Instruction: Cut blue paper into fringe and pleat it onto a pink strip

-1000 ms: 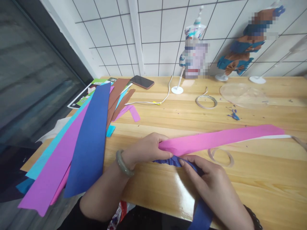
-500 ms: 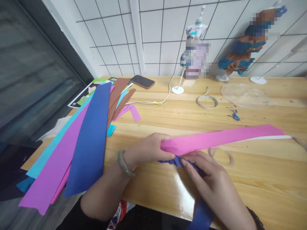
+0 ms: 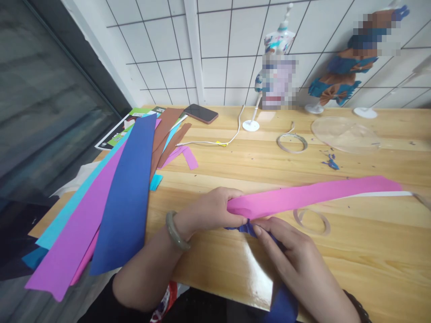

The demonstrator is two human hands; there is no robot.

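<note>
My left hand (image 3: 213, 208), with a bangle on its wrist, is closed on the near end of a pink crepe paper strip (image 3: 313, 193). Its thumb also presses at the gathered edge of a dark blue crepe paper strip (image 3: 247, 229) just below the pink one. Thumb and fingers of my right hand (image 3: 292, 246) pinch the same blue edge, close to the left thumb. The rest of the blue strip hangs under my right hand past the table's front edge. A narrow white band shows beneath the pink strip's far end.
Blue, purple, turquoise and brown paper strips (image 3: 126, 193) lie at left over a magazine. Behind are a phone (image 3: 202, 113), a white cord (image 3: 239, 121) and small dress forms on stands (image 3: 251, 125). Tape rings (image 3: 292, 143), a clear disc (image 3: 346, 134) and blue scraps (image 3: 332, 162) lie right.
My right fingers have shifted slightly left along the blue edge, nearer the left thumb, and less gathered blue paper shows between them. The pink strip stays in my left hand.
</note>
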